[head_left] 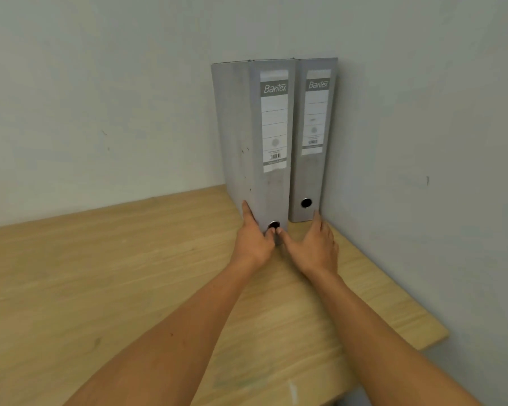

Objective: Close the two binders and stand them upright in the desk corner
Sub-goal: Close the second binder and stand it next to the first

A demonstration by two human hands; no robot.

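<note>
Two grey lever-arch binders stand upright and closed in the desk corner, spines facing me. The right binder is tucked against the right wall. The left binder stands beside it, touching it, with its spine a little nearer to me. My left hand grips the left binder's bottom edge, fingers along its left cover and thumb at the spine's finger hole. My right hand rests at the base too, thumb against the same spine, fingers spread towards the right binder's foot.
The wooden desk runs to the left and towards me. A pale wall stands behind, another wall on the right. The desk's right edge ends near the lower right.
</note>
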